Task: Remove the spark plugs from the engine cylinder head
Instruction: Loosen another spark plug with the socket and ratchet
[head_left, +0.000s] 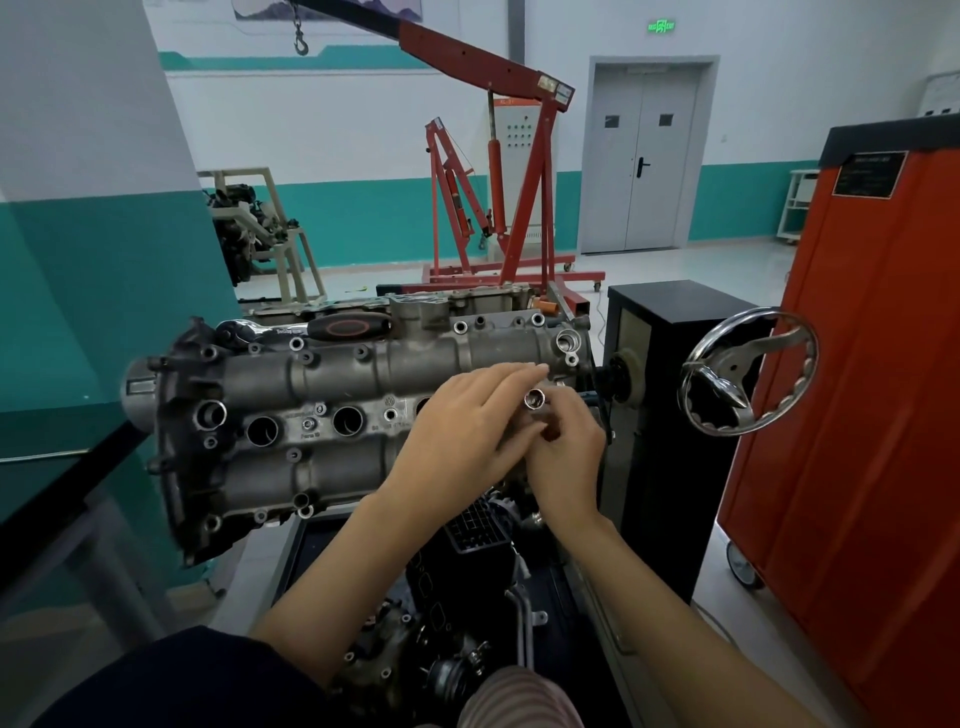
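Step in hand, as I read it: working the socket (534, 399) at one of the plug wells near the right end of the cylinder head (332, 395), either seating it on a plug or lifting it out by hand. No spark plug is visible anywhere; whether one sits inside the socket cannot be told.

Right hand (563, 452): fingers curled, fingertips (550, 434) pinching the shiny socket just below its open mouth. The mouth faces up toward the camera.

Left hand (467, 431): laid over the head, fingers straight and together, reaching past the socket on its far side. The fingertips (530, 370) rest on or just above the metal; contact not certain. It holds nothing and seems to steady the work.

Both forearms come in from below and cross toward the right end of the head.

Well under the hands is hidden. Left of the left hand's knuckles, two wells (262, 431) stand open and dark, with the edge of a third just beside the hand. I cannot tell if plugs remain deep inside.

Ratchet (306, 328) with black-and-red handle lies on the far edge of the head, well beyond the fingertips, untouched.

Next move, my judgement: if the plug is loose, a straight lift of the socket, kept upright so the plug stays in; if not, fetch the ratchet and fit it to the socket.

Handwheel (748, 371) of the stand sits to the right of the right hand, apart.
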